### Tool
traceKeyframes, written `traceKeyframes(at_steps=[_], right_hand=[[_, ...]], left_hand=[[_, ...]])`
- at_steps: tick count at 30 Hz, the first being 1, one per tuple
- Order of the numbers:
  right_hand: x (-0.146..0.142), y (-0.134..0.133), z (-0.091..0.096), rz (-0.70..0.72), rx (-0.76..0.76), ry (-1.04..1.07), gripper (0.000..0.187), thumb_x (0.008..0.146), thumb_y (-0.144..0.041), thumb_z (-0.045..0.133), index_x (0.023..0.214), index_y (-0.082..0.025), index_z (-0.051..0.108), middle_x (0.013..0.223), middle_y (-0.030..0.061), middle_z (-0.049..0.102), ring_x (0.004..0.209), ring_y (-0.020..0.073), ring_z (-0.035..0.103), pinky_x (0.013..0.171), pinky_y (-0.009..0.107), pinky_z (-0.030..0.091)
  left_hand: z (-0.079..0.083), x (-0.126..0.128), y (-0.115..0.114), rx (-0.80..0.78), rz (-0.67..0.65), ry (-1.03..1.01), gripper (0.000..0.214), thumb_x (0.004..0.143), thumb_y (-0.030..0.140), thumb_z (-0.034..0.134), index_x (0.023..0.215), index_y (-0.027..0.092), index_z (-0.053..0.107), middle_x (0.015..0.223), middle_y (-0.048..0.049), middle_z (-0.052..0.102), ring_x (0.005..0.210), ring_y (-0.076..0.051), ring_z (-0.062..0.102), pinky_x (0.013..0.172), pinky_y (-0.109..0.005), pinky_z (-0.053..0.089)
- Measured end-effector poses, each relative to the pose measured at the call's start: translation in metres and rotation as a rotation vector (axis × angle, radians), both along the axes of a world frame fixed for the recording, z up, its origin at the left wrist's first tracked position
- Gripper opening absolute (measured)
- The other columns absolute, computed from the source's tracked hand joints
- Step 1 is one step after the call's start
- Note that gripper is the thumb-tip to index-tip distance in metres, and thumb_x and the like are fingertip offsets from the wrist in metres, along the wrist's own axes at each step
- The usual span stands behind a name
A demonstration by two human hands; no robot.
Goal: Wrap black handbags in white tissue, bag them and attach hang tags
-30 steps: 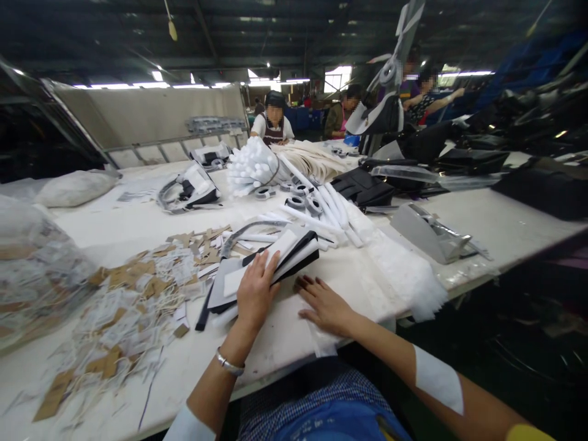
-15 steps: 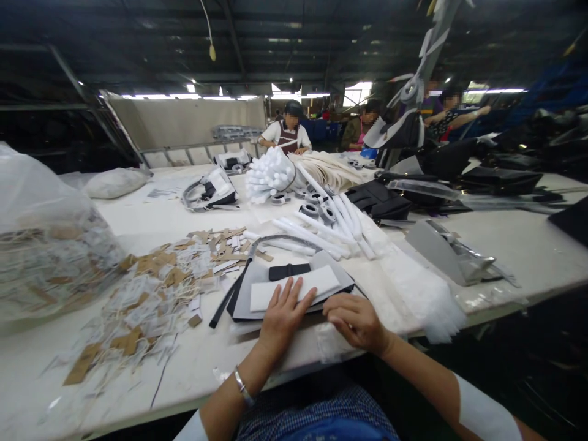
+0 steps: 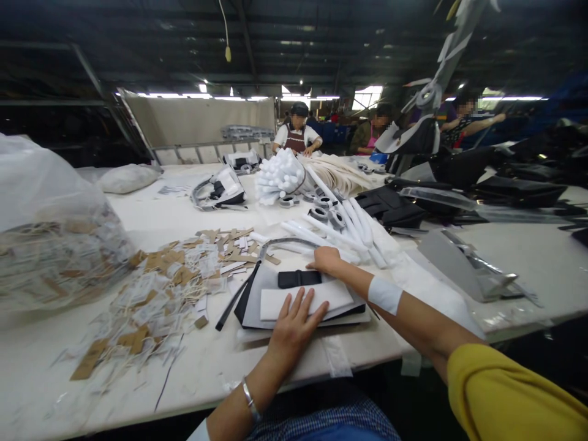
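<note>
A grey-and-black handbag [image 3: 271,282] lies flat before me, its padded handle [image 3: 280,241] arching over the top and wrapped in grey. On its front rest a black strap tab [image 3: 301,278] and a white foam pad [image 3: 340,295]. My left hand [image 3: 296,324] is flat on the pad with its fingers spread. My right hand [image 3: 325,260] reaches across to the bag's upper right, closed where the handle runs into it; its fingertips are partly hidden.
Paper tags [image 3: 174,275] are heaped at left beside a clear plastic sack [image 3: 55,239]. Beyond the bag lie white foam tubes [image 3: 321,236], tape rolls [image 3: 319,214] and another wrapped bag [image 3: 220,187]. A tape dispenser [image 3: 491,282] stands at right. A co-worker [image 3: 297,136] is across the table.
My right hand has moved from the bag's lower right edge up and away to the handle's right side. My left hand remains on the foam pad. The view has shifted slightly.
</note>
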State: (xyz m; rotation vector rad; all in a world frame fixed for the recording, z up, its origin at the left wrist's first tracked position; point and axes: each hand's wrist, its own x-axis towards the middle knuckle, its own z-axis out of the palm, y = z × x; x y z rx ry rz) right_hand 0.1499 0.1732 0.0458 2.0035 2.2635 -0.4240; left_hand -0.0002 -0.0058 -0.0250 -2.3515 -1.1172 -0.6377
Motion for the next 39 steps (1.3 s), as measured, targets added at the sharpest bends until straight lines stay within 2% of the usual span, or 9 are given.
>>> traceKeyframes(at_steps=[5, 13, 18, 21, 24, 28, 32, 35, 39], right_hand=[[0.005, 0.010, -0.014, -0.039, -0.088, 0.105, 0.032, 0.095, -0.036, 0.061, 0.120, -0.016, 0.061, 0.120, 0.0088, 0.062, 0.104, 0.0220, 0.063, 0.089, 0.043, 0.054], [0.032, 0.013, -0.026, -0.064, -0.069, 0.580, 0.025, 0.094, -0.033, 0.063, 0.108, -0.012, 0.064, 0.102, 0.0064, 0.069, 0.088, 0.0178, 0.067, 0.079, 0.035, 0.056], [0.039, 0.005, -0.022, -0.070, -0.057, 0.888, 0.034, 0.085, -0.028, 0.072, 0.115, -0.015, 0.065, 0.090, 0.0071, 0.077, 0.079, 0.0163, 0.072, 0.067, 0.023, 0.053], [0.041, 0.004, -0.015, -0.040, -0.078, 0.997, 0.043, 0.079, -0.031, 0.076, 0.118, -0.015, 0.068, 0.094, 0.0094, 0.078, 0.082, 0.0186, 0.073, 0.065, 0.024, 0.054], [0.043, 0.002, -0.007, 0.002, -0.062, 1.058, 0.043, 0.074, -0.039, 0.079, 0.107, -0.013, 0.074, 0.091, 0.0104, 0.078, 0.085, 0.0211, 0.073, 0.071, 0.028, 0.055], [0.051, -0.016, 0.004, 0.054, 0.028, 1.101, 0.045, 0.071, -0.049, 0.078, 0.098, -0.014, 0.077, 0.094, 0.0095, 0.078, 0.091, 0.0243, 0.073, 0.087, 0.036, 0.055], [0.063, -0.054, 0.014, 0.124, 0.100, 1.062, 0.033, 0.078, -0.046, 0.072, 0.096, -0.020, 0.079, 0.102, 0.0059, 0.077, 0.103, 0.0279, 0.070, 0.098, 0.041, 0.051], [0.071, -0.087, 0.015, 0.288, 0.171, 0.887, 0.026, 0.091, -0.036, 0.059, 0.106, -0.024, 0.077, 0.113, 0.0024, 0.074, 0.110, 0.0247, 0.068, 0.103, 0.037, 0.049], [0.076, -0.121, 0.002, 0.545, 0.277, 0.639, 0.032, 0.098, -0.023, 0.048, 0.122, -0.027, 0.069, 0.122, 0.0014, 0.071, 0.116, 0.0190, 0.065, 0.109, 0.037, 0.044]], left_hand=[[-0.001, 0.001, 0.001, -0.008, -0.002, -0.010, 0.051, 0.098, 0.020, 0.049, 0.147, 0.032, 0.042, 0.147, -0.0097, 0.051, 0.136, -0.031, 0.047, 0.106, -0.050, 0.046], [0.001, -0.009, 0.002, -0.031, -0.018, -0.002, 0.052, 0.097, 0.019, 0.050, 0.147, 0.032, 0.042, 0.148, -0.0100, 0.050, 0.136, -0.032, 0.047, 0.105, -0.050, 0.046], [0.007, -0.022, -0.002, -0.043, -0.006, 0.021, 0.052, 0.098, 0.016, 0.048, 0.147, 0.032, 0.042, 0.148, -0.0096, 0.050, 0.136, -0.032, 0.047, 0.105, -0.051, 0.047], [0.008, -0.027, -0.004, -0.060, -0.009, 0.036, 0.053, 0.098, 0.015, 0.047, 0.147, 0.032, 0.041, 0.149, -0.0090, 0.050, 0.137, -0.031, 0.046, 0.105, -0.050, 0.046], [0.008, -0.028, -0.004, -0.074, -0.005, 0.041, 0.053, 0.098, 0.015, 0.047, 0.148, 0.031, 0.040, 0.149, -0.0091, 0.049, 0.137, -0.030, 0.046, 0.106, -0.050, 0.046], [0.008, -0.026, -0.003, -0.075, 0.000, 0.041, 0.051, 0.099, 0.017, 0.045, 0.147, 0.031, 0.042, 0.148, -0.0087, 0.050, 0.136, -0.030, 0.047, 0.105, -0.050, 0.046], [0.007, -0.025, -0.003, -0.074, 0.008, 0.034, 0.050, 0.099, 0.016, 0.044, 0.147, 0.032, 0.043, 0.148, -0.0085, 0.051, 0.136, -0.030, 0.048, 0.105, -0.051, 0.046], [0.008, -0.024, -0.003, -0.084, 0.003, 0.035, 0.052, 0.098, 0.015, 0.045, 0.147, 0.031, 0.042, 0.148, -0.0095, 0.051, 0.136, -0.032, 0.047, 0.106, -0.052, 0.045], [0.010, -0.023, -0.002, -0.119, 0.003, 0.028, 0.052, 0.097, 0.014, 0.046, 0.147, 0.029, 0.043, 0.148, -0.0116, 0.050, 0.136, -0.032, 0.046, 0.106, -0.053, 0.044]])
